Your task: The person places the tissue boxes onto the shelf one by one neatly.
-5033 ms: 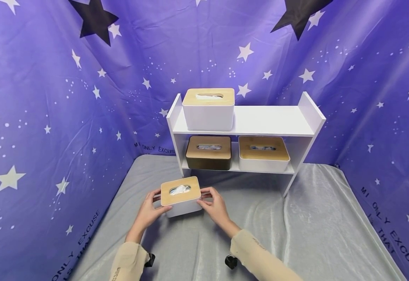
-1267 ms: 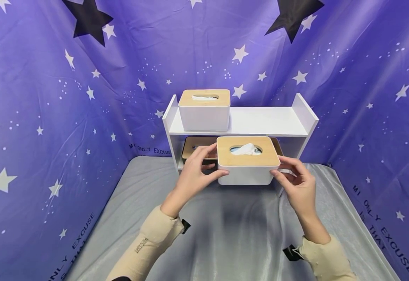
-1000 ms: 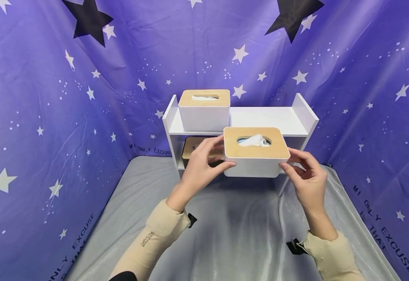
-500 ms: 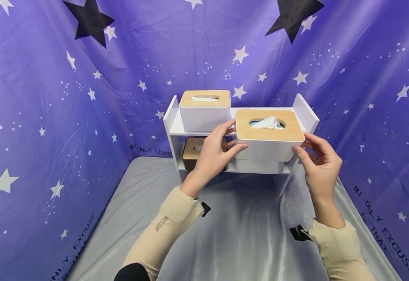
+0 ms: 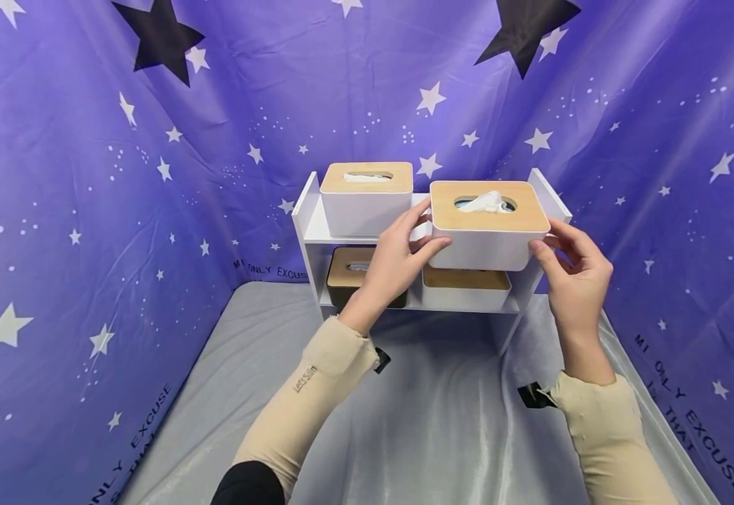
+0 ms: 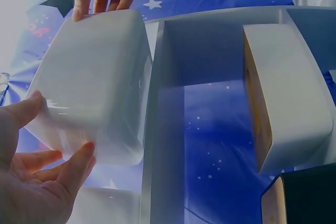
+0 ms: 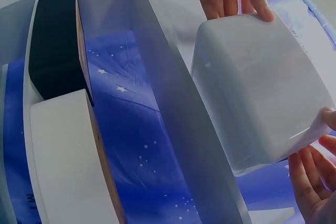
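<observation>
In the head view, both hands hold a white tissue box (image 5: 481, 250) with a light wooden lid, a tissue poking from its slot. My left hand (image 5: 398, 261) grips its left end and my right hand (image 5: 576, 284) its right end, thumbs on the front. The box is level before the right half of the white shelf's (image 5: 306, 210) upper board. Both wrist views show the box's smooth underside (image 6: 86, 72) (image 7: 262, 82) close beside that board; I cannot tell whether they touch. Another white tissue box (image 5: 367, 212) stands on the upper board at the left.
On the lower board sit a dark tissue box (image 5: 345, 270) at the left, partly behind my left hand, and a white one (image 5: 464, 297) at the right, partly covered by the held box. Grey cloth (image 5: 417, 421) spreads below. A purple starry curtain (image 5: 278, 84) surrounds the shelf.
Both hands have lifted the tissue box from the grey cloth, carrying it up and right to the upper board. In the last half second it rose slightly and moved farther away, uncovering the lower white box.
</observation>
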### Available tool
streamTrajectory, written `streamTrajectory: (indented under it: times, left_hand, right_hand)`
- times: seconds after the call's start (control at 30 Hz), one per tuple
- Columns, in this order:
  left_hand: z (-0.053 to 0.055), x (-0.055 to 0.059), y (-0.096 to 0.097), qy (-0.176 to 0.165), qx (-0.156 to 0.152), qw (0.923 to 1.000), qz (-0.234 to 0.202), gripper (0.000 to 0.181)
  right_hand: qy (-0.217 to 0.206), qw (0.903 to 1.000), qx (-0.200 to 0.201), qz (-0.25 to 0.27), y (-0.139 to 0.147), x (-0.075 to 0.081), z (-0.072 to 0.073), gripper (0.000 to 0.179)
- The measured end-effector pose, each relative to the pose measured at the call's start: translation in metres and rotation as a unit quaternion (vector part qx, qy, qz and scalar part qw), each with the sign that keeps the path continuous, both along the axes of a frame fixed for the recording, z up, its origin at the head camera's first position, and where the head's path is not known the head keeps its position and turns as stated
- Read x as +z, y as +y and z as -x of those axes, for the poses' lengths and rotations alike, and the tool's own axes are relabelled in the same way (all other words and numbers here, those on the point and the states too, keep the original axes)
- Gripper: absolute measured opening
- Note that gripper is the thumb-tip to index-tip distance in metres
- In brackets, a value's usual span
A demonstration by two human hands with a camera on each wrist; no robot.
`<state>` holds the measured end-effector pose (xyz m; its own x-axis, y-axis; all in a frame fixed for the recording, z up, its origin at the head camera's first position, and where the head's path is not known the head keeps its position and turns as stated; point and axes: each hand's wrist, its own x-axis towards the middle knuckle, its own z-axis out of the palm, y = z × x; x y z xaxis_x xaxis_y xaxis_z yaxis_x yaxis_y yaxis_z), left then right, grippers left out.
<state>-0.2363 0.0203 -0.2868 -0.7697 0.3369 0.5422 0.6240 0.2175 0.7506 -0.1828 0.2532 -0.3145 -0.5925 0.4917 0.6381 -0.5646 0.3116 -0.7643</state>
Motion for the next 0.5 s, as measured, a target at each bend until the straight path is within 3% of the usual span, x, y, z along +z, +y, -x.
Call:
streamTrajectory:
  times: [0.5]
  left_hand:
    - [0.015, 0.009, 0.012, -0.023, 0.015, 0.9996, 0.011, 0.067]
  right_hand:
    - [-0.002, 0.9999, -0.011, 0.005, 0.004, 0.008, 0.019, 0.033]
